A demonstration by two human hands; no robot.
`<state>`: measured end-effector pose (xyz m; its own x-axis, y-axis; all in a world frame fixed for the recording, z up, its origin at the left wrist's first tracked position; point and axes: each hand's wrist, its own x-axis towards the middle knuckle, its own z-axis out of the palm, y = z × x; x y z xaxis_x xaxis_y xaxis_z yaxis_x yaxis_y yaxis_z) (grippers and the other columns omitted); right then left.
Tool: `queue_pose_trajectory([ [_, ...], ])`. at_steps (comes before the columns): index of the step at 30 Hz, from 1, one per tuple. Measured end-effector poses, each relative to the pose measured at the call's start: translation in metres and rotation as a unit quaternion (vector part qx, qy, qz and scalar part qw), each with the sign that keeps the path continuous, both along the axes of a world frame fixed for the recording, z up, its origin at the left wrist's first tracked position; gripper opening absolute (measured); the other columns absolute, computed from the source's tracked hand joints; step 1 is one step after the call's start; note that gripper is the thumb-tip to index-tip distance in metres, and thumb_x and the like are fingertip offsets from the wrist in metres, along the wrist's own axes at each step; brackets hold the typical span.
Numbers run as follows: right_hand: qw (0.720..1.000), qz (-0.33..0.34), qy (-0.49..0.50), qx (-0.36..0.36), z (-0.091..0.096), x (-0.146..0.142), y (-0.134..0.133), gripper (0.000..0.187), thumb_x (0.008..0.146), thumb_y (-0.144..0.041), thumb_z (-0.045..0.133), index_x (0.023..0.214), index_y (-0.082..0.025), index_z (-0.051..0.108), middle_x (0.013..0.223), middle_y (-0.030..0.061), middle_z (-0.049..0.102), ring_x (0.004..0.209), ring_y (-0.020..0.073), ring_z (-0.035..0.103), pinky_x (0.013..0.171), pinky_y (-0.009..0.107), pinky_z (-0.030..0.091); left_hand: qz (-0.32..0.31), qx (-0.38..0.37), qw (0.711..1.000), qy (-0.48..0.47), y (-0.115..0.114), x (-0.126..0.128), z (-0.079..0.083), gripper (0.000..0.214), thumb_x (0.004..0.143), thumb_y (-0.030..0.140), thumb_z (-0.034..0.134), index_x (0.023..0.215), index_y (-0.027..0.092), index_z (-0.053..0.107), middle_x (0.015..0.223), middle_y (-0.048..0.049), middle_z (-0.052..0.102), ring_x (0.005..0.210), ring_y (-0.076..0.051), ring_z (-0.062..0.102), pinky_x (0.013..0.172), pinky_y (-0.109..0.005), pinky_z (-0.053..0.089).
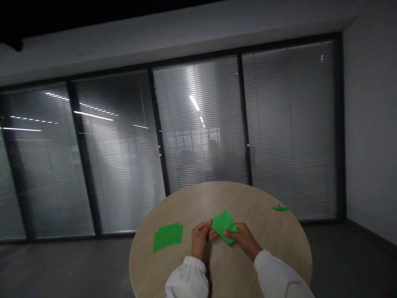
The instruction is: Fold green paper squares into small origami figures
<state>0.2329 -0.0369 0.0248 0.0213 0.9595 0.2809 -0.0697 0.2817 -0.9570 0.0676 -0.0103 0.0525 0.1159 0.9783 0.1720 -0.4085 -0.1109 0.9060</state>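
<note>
A folded sheet of green paper (pixel 222 222) is held between my two hands above the round table. My left hand (pixel 201 236) pinches its left corner between thumb and fingers. On the paper's right side, my right hand (pixel 243 238) grips the edge, with the thumb lying on top near the lower corner. Crease lines run down from the upper corner. The fingers of my right hand are partly hidden behind the paper.
Flat green paper sheets (pixel 167 236) lie overlapping on the left of the wooden table (pixel 217 192). A small folded green paper piece (pixel 281 208) sits near the right edge. Beyond stand glass panels with blinds (pixel 201 124).
</note>
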Motion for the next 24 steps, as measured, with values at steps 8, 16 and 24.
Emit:
queue_pose_trajectory([
  [8,1.000,-0.013,0.019,0.003,-0.004,0.003,0.005,0.044,0.053,-0.048,0.083,0.078,-0.013,0.075,0.072,0.0048,0.073,0.063,0.0176,0.061,0.062,0.026,0.044,-0.018,-0.032,0.999,0.007,-0.006,-0.003,0.004,0.058,0.067,0.062,0.070,0.081,0.006,0.071,0.077,-0.0177,0.076,0.065,-0.024,0.073,0.059,-0.030,0.059],
  [16,1.000,-0.011,0.013,0.009,-0.002,0.003,0.001,0.046,0.055,-0.052,0.081,0.079,-0.013,0.075,0.069,0.0039,0.072,0.064,0.0182,0.061,0.064,0.027,0.045,-0.088,0.021,0.996,0.001,-0.012,0.000,0.007,0.046,0.068,0.050,0.076,0.085,0.007,0.072,0.091,-0.0189,0.076,0.080,-0.026,0.074,0.074,-0.032,0.059],
  [24,1.000,0.002,0.020,0.005,-0.007,0.004,0.007,0.044,0.053,-0.049,0.084,0.077,-0.013,0.075,0.073,0.0054,0.073,0.066,0.0186,0.063,0.066,0.028,0.046,-0.058,0.010,0.998,0.007,-0.002,0.000,0.000,0.047,0.061,0.051,0.079,0.080,0.009,0.074,0.081,-0.0147,0.077,0.074,-0.025,0.073,0.072,-0.034,0.059],
])
